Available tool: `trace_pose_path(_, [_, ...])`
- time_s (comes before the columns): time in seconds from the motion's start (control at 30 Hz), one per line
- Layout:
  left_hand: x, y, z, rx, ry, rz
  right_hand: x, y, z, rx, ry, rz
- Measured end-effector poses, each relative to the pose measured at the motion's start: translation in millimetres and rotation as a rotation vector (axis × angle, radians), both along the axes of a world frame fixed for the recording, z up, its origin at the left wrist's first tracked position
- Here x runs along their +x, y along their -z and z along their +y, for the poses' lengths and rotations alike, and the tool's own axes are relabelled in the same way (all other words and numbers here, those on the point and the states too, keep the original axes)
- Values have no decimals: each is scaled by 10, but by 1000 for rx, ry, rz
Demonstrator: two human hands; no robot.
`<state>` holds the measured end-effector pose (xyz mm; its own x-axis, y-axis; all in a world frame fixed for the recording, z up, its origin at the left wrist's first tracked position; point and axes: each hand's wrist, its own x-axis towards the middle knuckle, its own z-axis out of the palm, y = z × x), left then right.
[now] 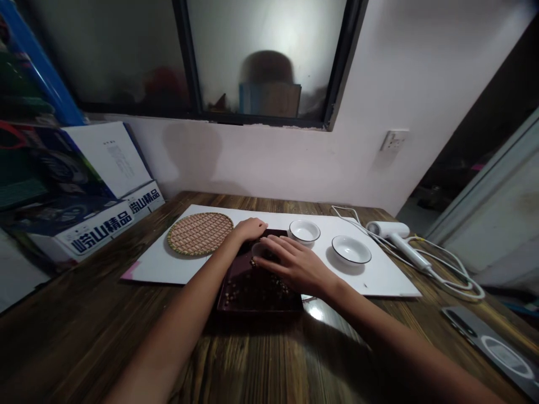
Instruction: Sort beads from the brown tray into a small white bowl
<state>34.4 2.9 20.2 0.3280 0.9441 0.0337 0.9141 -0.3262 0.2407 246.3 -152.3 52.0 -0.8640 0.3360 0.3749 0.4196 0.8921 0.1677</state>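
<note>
Head view: I am reading a dark square tray [263,292] lying on the wooden table [105,320], with small brown beans [253,262] scattered across it. A phone [488,350] is lying at the table's right side. The right hand [297,265] is arching over the tray, its fingers [282,247] spreading in a wide curve above a pale rounded object [260,250]; I cannot tell whether it is gripped. The left hand [250,229] is curling at the tray's far edge, its grip hidden. Farther out, a white board [168,269] is carrying a woven trivet [200,234], a small white bowl [304,231] and a wider white bowl [351,249]. A white hair dryer [389,230] is resting beyond the board's right edge.
</note>
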Motion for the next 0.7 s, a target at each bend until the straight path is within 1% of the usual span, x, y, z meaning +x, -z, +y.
trace_pose_path(0.1, [14,-11,-14,10,-4,0,-7,-37,-41,18,-53,-53])
trace_pose_path(0.27, [30,-25,-34,10,-2,-10,34,-28,-113,7,57,-71])
trace_pose_path(0.4, [19,-39,-54,11,5,-16,94,4,-120,0,47,-20])
trace_pose_path(0.47, [13,-48,-62,4,6,-12,147,33,-128,1,87,99])
trace_pose_path(0.57, [13,-57,-68,-1,-4,13,267,110,-172,-66,244,412])
trace_pose_path(0.63, [21,-56,-68,7,-4,29,361,190,-212,-136,343,606])
trace_pose_path(0.7, [32,-50,-64,14,-8,44,446,292,-240,-174,420,726])
